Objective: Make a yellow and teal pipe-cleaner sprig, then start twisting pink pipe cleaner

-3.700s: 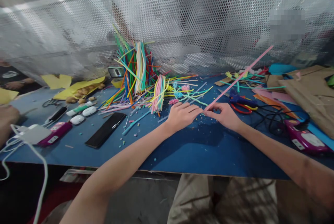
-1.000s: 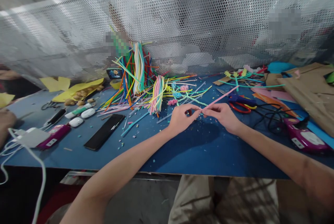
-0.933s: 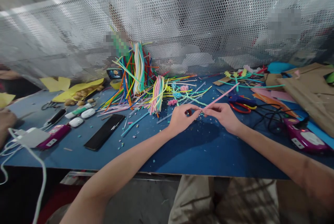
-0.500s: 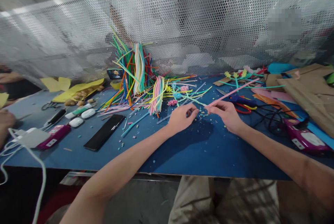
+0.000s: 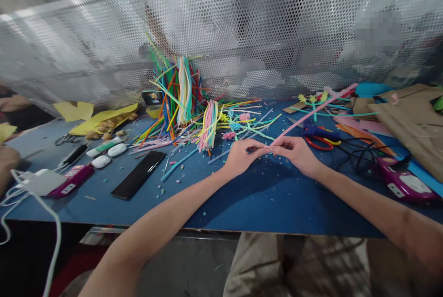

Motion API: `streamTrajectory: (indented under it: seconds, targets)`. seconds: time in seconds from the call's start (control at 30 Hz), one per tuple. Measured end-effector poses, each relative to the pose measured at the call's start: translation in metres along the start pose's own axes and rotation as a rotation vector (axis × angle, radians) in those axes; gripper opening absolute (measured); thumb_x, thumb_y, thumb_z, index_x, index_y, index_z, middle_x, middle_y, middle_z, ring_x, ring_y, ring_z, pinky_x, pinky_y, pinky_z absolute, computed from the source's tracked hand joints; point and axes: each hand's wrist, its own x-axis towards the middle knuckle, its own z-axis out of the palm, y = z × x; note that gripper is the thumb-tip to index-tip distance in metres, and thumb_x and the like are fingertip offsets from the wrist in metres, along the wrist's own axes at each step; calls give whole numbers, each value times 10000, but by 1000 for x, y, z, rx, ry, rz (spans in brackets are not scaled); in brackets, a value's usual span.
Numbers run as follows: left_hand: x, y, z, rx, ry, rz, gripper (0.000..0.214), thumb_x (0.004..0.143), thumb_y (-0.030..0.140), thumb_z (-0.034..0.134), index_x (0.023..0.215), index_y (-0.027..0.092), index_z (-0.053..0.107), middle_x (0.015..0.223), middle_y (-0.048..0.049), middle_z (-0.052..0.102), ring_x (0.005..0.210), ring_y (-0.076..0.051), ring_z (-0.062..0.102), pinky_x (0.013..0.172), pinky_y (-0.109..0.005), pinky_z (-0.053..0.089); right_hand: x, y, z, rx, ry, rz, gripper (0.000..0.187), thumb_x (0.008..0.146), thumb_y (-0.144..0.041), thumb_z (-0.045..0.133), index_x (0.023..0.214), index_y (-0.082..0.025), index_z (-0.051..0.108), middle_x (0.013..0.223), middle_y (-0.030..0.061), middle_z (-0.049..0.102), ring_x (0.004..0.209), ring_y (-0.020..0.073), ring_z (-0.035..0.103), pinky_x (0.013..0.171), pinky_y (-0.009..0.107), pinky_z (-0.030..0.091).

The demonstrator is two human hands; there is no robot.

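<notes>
A long pink pipe cleaner (image 5: 313,112) slants up and away to the right from my fingers. Its lower end is pinched between thumb and fingers of my right hand (image 5: 296,153). My left hand (image 5: 242,156) is closed in a pinch at the same end, its fingertips meeting those of the right. The tip itself is hidden by the fingers. Just behind my hands lie pipe-cleaner flowers, among them a pink one (image 5: 229,136) and a blue one (image 5: 235,125), beside a pale green twisted stem (image 5: 260,134). Small fluffy clippings are scattered below.
A bundle of pink and yellow pipe cleaners (image 5: 208,126) lies before a taller multicoloured heap (image 5: 169,89). Left are a black phone (image 5: 138,175) and a magenta power strip (image 5: 74,181). A blue glue gun (image 5: 311,129), red-handled scissors (image 5: 318,143) and cables lie right. A perforated metal screen (image 5: 277,25) stands behind.
My left fingers have moved right and closed at the pink pipe cleaner's end. The pipe cleaner now reaches farther up and right, and the right hand has shifted slightly left.
</notes>
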Motion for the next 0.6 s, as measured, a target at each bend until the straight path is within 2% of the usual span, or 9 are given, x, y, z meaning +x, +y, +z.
streamTrajectory:
  seconds: [0.2, 0.3, 0.43, 0.5, 0.6]
  targets:
    - [2, 5, -2, 87, -61, 22, 327, 939, 438, 518, 943, 152, 676, 867, -41, 704, 699, -116, 606, 642, -223, 465, 0, -4, 3, 60, 1, -5, 263, 765, -458, 720, 815, -200, 716, 792, 9, 669, 710, 136, 552, 682, 272, 425]
    - [3, 2, -4, 147, -74, -23, 334, 944, 450, 498, 914, 160, 658, 783, -18, 678, 638, -108, 581, 605, -217, 452, 2, -5, 1, 67, 125, -22, 260, 769, -455, 715, 794, -196, 704, 749, 2, 643, 697, 133, 537, 681, 270, 419]
    - [4, -5, -9, 292, -25, -41, 334, 925, 475, 531, 858, 179, 669, 736, -1, 677, 615, -105, 581, 586, -211, 433, 6, -4, -5, 77, 279, -40, 262, 765, -457, 712, 771, -195, 696, 723, 2, 636, 674, 132, 529, 684, 276, 423]
    - [3, -5, -10, 398, 1, 17, 358, 925, 488, 530, 812, 180, 671, 719, -4, 673, 611, -106, 582, 589, -218, 430, 8, -2, -7, 54, 282, -17, 272, 761, -466, 710, 786, -195, 713, 730, 13, 660, 680, 140, 542, 678, 281, 423]
    - [1, -2, -13, 498, 42, 247, 295, 941, 429, 535, 856, 185, 677, 800, -18, 698, 692, -115, 617, 689, -243, 467, 8, 1, -8, -20, 224, 12, 303, 778, -489, 677, 815, -194, 736, 751, 30, 693, 683, 152, 551, 652, 287, 414]
